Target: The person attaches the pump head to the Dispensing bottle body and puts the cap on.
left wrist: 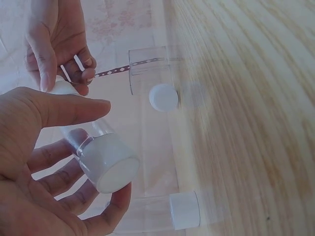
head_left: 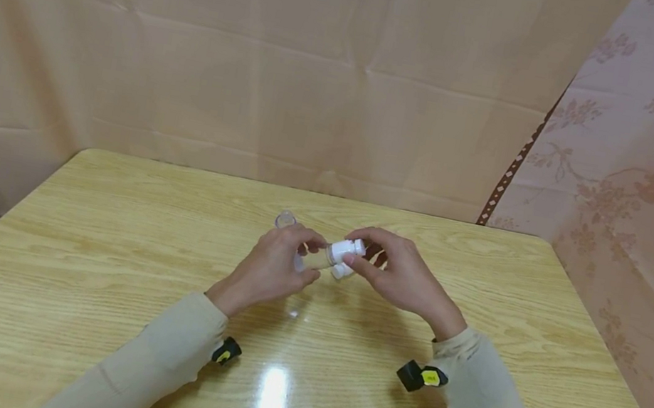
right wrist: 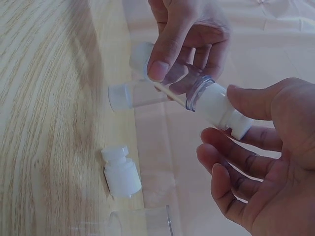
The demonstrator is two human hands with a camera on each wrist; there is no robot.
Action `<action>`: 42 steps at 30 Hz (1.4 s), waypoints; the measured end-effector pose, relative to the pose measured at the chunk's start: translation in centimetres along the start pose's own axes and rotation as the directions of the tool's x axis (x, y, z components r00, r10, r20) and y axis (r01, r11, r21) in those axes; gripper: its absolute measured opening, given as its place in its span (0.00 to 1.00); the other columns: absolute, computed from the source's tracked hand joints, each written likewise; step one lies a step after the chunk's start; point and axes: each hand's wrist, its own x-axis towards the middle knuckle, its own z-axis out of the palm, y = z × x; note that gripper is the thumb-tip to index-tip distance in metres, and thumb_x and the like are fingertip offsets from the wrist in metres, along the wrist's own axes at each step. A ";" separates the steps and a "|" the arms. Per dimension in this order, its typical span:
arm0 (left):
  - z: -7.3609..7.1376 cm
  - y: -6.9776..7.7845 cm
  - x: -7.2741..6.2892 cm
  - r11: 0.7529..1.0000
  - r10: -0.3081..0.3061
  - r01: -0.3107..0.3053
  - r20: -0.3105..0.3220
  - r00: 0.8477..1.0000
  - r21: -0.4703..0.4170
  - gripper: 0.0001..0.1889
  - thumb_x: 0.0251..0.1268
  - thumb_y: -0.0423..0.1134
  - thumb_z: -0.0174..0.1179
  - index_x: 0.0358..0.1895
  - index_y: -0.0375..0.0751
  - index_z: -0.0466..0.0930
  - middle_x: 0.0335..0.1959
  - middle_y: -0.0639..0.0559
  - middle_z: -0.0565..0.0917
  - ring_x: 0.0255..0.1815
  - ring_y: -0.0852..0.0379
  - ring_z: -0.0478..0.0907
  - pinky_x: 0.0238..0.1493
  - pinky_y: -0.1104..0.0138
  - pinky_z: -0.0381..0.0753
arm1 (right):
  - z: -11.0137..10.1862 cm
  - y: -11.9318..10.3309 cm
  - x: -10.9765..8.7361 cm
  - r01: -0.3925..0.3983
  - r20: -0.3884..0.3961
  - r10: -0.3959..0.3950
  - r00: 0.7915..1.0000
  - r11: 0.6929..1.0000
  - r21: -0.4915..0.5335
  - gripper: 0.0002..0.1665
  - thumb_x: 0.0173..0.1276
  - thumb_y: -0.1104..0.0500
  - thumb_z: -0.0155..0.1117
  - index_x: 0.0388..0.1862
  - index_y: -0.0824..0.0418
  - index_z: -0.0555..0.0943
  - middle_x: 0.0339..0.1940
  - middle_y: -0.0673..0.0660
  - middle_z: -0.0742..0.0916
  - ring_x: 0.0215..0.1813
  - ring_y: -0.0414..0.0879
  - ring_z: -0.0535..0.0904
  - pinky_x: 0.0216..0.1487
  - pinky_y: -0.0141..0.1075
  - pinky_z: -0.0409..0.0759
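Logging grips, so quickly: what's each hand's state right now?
Left hand: closed, holding the clear tube.
Right hand: closed, pinching the white cap at the tube's end.

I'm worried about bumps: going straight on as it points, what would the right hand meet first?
Past the white cap the right hand pinches, probably the clear tube held in the left hand, though depth is hard to judge.

Clear bottle, white stopper, yellow wood-grained table
Cream sleeves, black-and-yellow wrist cameras; plain beige curtain, brown trim with pale diamonds, pink cloth patterned with reddish-brown blossom branches.
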 end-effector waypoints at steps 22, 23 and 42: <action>-0.1 -0.1 0.1 1.000 -0.016 0.016 0.006 1.000 0.007 0.19 0.52 0.30 0.76 0.49 0.35 0.85 0.42 0.43 0.86 0.42 0.44 0.82 0.45 0.56 0.82 | -0.2 0.2 -0.1 0.002 -0.022 -0.002 1.000 1.000 -0.001 0.20 0.70 0.59 0.70 0.59 0.62 0.81 0.45 0.54 0.87 0.43 0.46 0.81 0.43 0.46 0.82; -0.1 -0.1 0.1 1.000 -0.017 0.017 0.008 1.000 0.007 0.19 0.52 0.30 0.76 0.49 0.35 0.85 0.42 0.43 0.86 0.42 0.44 0.82 0.45 0.56 0.82 | -0.2 0.2 -0.1 0.006 -0.021 -0.006 1.000 1.000 0.002 0.20 0.70 0.60 0.70 0.59 0.63 0.81 0.46 0.54 0.87 0.43 0.47 0.82 0.44 0.46 0.82; 0.0 -0.1 0.1 1.000 -0.018 0.018 0.017 1.000 -0.011 0.19 0.52 0.29 0.76 0.49 0.35 0.85 0.41 0.44 0.86 0.41 0.47 0.83 0.45 0.58 0.83 | -0.1 0.0 -0.2 0.031 0.007 -0.031 0.999 0.999 0.021 0.18 0.71 0.65 0.67 0.59 0.62 0.82 0.50 0.54 0.86 0.46 0.47 0.82 0.45 0.44 0.81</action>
